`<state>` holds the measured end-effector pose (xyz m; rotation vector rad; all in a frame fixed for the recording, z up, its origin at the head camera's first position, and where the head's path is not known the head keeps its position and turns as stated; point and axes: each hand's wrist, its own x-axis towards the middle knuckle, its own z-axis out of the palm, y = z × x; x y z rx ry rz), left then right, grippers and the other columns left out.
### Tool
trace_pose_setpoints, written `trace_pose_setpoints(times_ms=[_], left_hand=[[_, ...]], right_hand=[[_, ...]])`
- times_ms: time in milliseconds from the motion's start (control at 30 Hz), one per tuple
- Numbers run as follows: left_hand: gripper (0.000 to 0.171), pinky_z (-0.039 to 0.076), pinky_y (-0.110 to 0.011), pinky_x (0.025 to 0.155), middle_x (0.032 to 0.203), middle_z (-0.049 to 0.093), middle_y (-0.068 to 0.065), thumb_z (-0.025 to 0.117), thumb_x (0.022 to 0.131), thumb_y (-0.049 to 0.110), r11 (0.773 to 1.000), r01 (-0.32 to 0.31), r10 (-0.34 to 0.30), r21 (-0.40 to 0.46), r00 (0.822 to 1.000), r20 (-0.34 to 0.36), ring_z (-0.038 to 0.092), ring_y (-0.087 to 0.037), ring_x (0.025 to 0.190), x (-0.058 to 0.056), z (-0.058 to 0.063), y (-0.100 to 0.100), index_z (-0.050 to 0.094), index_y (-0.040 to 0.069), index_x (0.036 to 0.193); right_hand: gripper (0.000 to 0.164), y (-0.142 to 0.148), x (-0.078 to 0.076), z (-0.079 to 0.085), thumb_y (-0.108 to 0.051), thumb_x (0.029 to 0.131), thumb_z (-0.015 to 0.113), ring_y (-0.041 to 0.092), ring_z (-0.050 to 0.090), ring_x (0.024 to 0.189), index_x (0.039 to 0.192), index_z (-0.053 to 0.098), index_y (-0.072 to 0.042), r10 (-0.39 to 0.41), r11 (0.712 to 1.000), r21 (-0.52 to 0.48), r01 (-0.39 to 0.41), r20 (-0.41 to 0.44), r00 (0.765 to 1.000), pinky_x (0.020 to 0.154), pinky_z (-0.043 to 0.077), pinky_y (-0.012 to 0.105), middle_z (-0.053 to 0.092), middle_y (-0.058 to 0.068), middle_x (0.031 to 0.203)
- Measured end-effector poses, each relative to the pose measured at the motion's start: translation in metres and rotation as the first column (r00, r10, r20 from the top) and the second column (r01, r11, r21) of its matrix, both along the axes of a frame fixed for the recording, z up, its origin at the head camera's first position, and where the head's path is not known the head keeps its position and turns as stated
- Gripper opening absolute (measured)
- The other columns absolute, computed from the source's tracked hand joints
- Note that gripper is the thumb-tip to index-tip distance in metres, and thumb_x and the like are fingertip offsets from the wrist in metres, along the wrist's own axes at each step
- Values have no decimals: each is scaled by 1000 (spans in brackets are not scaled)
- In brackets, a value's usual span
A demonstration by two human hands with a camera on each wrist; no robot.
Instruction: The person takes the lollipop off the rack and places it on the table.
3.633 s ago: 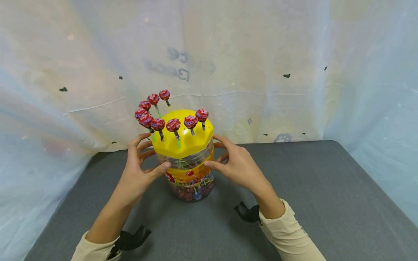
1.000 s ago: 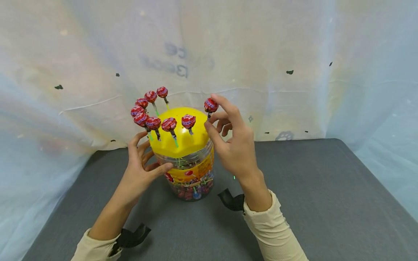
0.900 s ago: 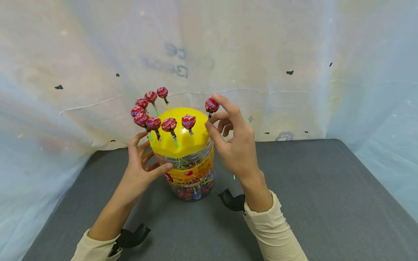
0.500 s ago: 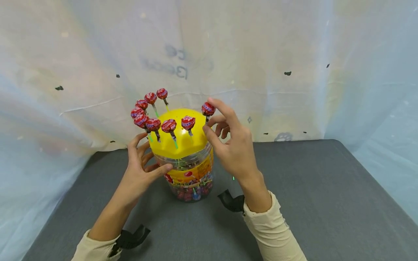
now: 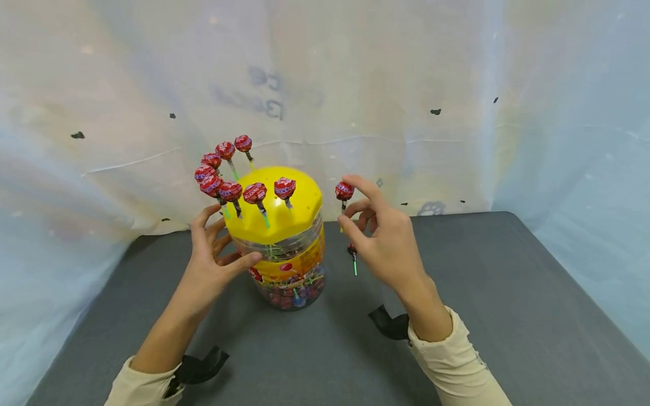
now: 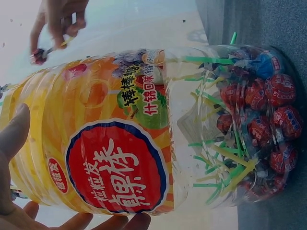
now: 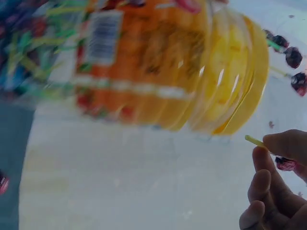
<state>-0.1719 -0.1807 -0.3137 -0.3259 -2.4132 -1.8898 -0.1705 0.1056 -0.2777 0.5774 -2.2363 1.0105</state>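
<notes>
A clear plastic candy jar (image 5: pixel 289 270) with an orange label stands upright on the table, full of wrapped lollipops at its base. Several red lollipops (image 5: pixel 255 193) stick up in an arc from its yellow lid (image 5: pixel 299 217). My left hand (image 5: pixel 208 268) grips the jar's upper left side, thumb in front and fingers behind. To the right of the lid, my right hand (image 5: pixel 391 242) pinches one red lollipop (image 5: pixel 345 190) by its stick. In the right wrist view that stick's yellow tip (image 7: pixel 252 140) points toward the lid, apart from it.
Another lollipop (image 5: pixel 354 260) with a green stick lies on the dark grey table (image 5: pixel 482 282), just beyond my right hand. A pale, wrinkled sheet (image 5: pixel 386 84) hangs behind the table. Black straps (image 5: pixel 200 366) hang at the wrists.
My right hand has left the jar's side, taken hold of the rightmost lollipop, and drawn it out of the lid to the right. The left hand keeps its grip on the jar.
</notes>
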Motion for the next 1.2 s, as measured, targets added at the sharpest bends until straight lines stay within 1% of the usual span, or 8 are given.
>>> trace_pose_setpoints(times_ms=[100,200,400,600,800,867,1033,1200], left_hand=[[94,31,-64,114,163,15,-9,70,94,18,1000,-5,5,-1,1000,-6,27,-36,147,1,0,0,-1,43,150],[94,32,-61,113,163,15,-8,69,94,17,1000,0,0,-4,1000,-9,28,-35,146,0,1,0,-2,42,150],[94,33,-61,113,162,17,-6,69,94,15,1000,1,-1,3,1000,-16,30,-32,144,-1,4,-2,-2,42,149],[94,30,-62,115,162,17,-6,69,94,15,1000,7,-7,5,1000,-7,28,-33,145,-1,2,0,-2,42,149],[93,35,-52,112,162,18,-4,69,94,14,1000,2,-2,0,1000,-7,31,-30,144,-1,1,1,0,41,149],[93,35,-53,112,162,18,-5,69,94,15,1000,3,-3,-5,1000,-9,31,-30,144,-1,1,0,-1,41,149],[94,33,-62,113,162,17,-7,70,94,16,1000,4,-4,-3,1000,2,30,-33,144,1,0,0,-1,41,149],[94,32,-61,114,163,16,-6,69,94,15,1000,0,0,5,1000,-1,29,-32,145,1,1,0,-2,41,150]], right_hand=[[58,12,0,-7,-17,92,73,7,54,66,143,48,-28,-28,998,61,24,51,998,58,44,24,72,-3,91],[58,24,-1,-15,-18,92,73,6,54,66,143,48,-28,-35,993,115,25,92,995,57,45,25,72,-4,91],[58,42,-14,-32,-18,93,71,8,59,68,144,46,-25,-21,984,180,-6,149,989,59,46,26,73,-1,93],[58,49,-22,-39,-19,93,71,10,62,68,145,45,-25,-25,978,205,-24,237,971,58,46,28,73,-1,94],[60,51,-27,-43,-20,93,71,11,62,67,146,44,-26,-40,970,240,-38,312,949,57,46,29,72,-2,93],[61,52,-29,-45,-20,93,71,12,61,67,146,43,-27,-48,967,250,-40,335,941,57,46,29,71,-2,94],[62,53,-34,-51,-20,93,72,10,61,68,147,43,-28,-59,963,265,-45,372,926,59,46,29,72,-2,95],[64,53,-41,-54,-18,92,72,13,64,72,148,42,-27,-51,967,249,-53,392,918,61,48,30,73,-1,95]])
